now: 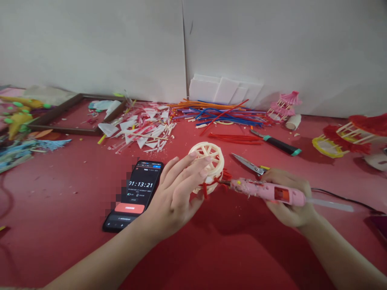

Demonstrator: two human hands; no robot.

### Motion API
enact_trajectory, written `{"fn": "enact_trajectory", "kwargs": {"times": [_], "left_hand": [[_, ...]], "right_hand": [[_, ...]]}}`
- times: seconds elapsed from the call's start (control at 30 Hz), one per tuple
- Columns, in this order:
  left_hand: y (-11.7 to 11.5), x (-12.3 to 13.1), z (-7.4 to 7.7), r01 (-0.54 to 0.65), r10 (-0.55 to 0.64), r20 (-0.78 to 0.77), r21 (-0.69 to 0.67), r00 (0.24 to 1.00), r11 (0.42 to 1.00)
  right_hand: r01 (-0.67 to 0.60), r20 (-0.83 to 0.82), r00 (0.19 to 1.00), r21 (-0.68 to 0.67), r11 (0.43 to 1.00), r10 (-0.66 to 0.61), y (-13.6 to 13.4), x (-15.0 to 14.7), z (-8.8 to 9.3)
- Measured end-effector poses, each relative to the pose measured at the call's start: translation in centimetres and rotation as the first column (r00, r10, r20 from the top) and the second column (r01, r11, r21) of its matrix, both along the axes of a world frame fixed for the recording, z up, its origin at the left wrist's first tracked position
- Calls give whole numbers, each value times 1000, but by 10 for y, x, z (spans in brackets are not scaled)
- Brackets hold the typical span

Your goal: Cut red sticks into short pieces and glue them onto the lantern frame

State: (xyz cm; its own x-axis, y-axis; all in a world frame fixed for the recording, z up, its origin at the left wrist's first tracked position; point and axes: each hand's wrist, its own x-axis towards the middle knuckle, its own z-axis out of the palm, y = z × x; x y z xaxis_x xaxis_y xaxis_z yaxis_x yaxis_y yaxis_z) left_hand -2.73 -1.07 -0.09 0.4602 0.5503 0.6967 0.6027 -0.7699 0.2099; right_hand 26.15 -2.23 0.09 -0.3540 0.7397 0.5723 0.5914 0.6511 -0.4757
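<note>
My left hand [178, 189] is wrapped around a small round cream frame [208, 159] made of thin sticks, with red fringe [211, 185] at its lower edge. My right hand [287, 201] grips a pink hot glue gun [266, 191], its nozzle touching the red fringe at the frame's right side. A clear glue stick pokes out of the gun's back end, and a black cord [344, 197] trails off to the right. Both hands hover just above the red table surface [211, 249].
A phone [134, 195] showing a timer lies left of my left hand. Scissors [249, 164] and a teal-handled cutter [278, 146] lie behind the glue gun. Coloured sticks [220, 114], white scraps [142, 131], a wooden frame [75, 114] and finished fringed lanterns [350, 137] line the back.
</note>
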Motion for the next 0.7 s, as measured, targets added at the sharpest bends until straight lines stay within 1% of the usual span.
{"fn": "enact_trajectory", "kwargs": {"times": [0.07, 0.37, 0.47, 0.57, 0.6, 0.63, 0.67, 0.7], "left_hand": [[0, 0, 0, 1, -1, -1, -3, 1000, 1000], [0, -1, 1, -23, 22, -24, -18, 999, 1000], [1, -1, 0, -4, 4, -8, 2, 1000, 1000], [1, -1, 0, 6, -6, 9, 25, 1000, 1000], [2, -1, 0, 5, -5, 9, 28, 1000, 1000], [2, -1, 0, 3, -3, 7, 27, 1000, 1000], [2, -1, 1, 2, -2, 4, 24, 1000, 1000], [2, -2, 1, 2, -2, 2, 20, 1000, 1000]], "right_hand": [[-17, -2, 1000, 11, 1000, 17, 0, 0, 1], [-2, 22, 1000, 7, 1000, 2, -1, -2, 6], [-49, 59, 997, -14, 999, 50, 2, 4, 9], [-114, 100, 988, -24, 993, 115, 4, 20, 11], [-103, 108, 989, -14, 995, 104, 5, 27, 12], [-48, 123, 991, 1, 999, 47, 6, 36, 12], [21, 135, 991, -2, 1000, -21, 7, 45, 12], [128, 151, 981, -23, 992, -123, 8, 55, 11]]}}
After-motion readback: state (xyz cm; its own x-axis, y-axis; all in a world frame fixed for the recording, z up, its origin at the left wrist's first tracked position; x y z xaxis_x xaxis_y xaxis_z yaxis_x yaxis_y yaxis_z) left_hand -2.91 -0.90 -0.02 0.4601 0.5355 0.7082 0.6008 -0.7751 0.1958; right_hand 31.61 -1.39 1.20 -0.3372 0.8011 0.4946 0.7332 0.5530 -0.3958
